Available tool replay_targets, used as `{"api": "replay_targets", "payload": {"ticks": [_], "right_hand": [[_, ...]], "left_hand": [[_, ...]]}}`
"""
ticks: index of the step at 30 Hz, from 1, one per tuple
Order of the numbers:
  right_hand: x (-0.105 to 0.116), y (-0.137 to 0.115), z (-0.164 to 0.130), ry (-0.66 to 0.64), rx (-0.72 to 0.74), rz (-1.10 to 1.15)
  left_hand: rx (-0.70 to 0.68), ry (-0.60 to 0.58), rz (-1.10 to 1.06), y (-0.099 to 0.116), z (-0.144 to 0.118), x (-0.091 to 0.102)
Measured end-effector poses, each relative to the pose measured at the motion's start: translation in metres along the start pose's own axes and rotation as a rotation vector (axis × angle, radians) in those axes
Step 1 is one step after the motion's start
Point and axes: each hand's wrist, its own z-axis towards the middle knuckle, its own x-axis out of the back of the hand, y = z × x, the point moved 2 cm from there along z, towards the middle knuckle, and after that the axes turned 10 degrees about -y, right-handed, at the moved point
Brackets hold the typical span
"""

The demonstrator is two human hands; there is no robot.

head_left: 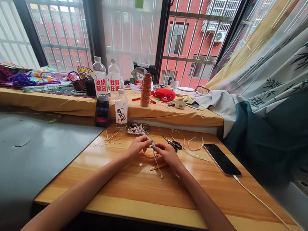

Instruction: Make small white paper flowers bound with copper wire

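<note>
My left hand (138, 146) and my right hand (168, 153) meet over the wooden table (140, 188). Between them they pinch a small piece of orange cord work (149, 154). The fingers of my right hand hold a thin hook tool with a blue grip (153, 146); its pale shaft slants down toward me. A flat wooden stick (158, 166) lies on the table just under my right hand. Which fingers hold the cord is hard to tell at this size.
Scissors (173, 143), white cord loops (192, 146) and a charging phone (221, 159) lie right of my hands. A bead tray (138, 129), a water bottle (121, 109) and a brown thread cone (146, 89) stand behind. The sill holds clutter. A grey surface (12, 158) lies left.
</note>
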Motion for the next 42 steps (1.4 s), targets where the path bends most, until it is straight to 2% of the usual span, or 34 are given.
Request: {"api": "replay_targets", "payload": {"ticks": [3,6,9,12,16,22,28,33,37,42], "right_hand": [[0.004,-0.001,0.000,0.063,-0.058,0.191],[0.008,0.000,-0.001,0.147,-0.092,0.347],[0.008,0.000,-0.001,0.141,-0.106,0.503],[0.006,0.001,0.000,0.109,-0.111,0.578],[0.005,0.001,0.000,0.090,-0.101,0.547],[0.007,-0.002,-0.002,0.077,-0.055,0.410],[0.002,-0.003,-0.003,0.032,-0.090,0.518],[0.002,0.000,-0.002,0.090,-0.111,0.563],[0.003,0.006,0.000,0.116,-0.113,0.545],[0.004,0.010,0.001,0.067,-0.151,0.567]], "left_hand": [[-0.009,-0.020,0.021,0.000,-0.001,-0.004],[-0.001,-0.028,0.177,-0.001,-0.003,-0.010],[-0.069,-0.066,0.364,-0.001,-0.006,-0.016],[-0.102,-0.063,0.449,0.000,-0.010,-0.019],[-0.111,-0.001,0.547,0.004,-0.013,-0.019],[-0.224,0.032,0.726,0.006,-0.014,-0.019],[-0.280,0.033,0.865,0.003,-0.013,-0.017],[-0.291,0.020,0.954,0.004,-0.015,-0.018],[-0.288,0.019,0.969,0.005,-0.015,-0.016],[-0.317,-0.024,0.995,0.004,-0.016,-0.012]]}}
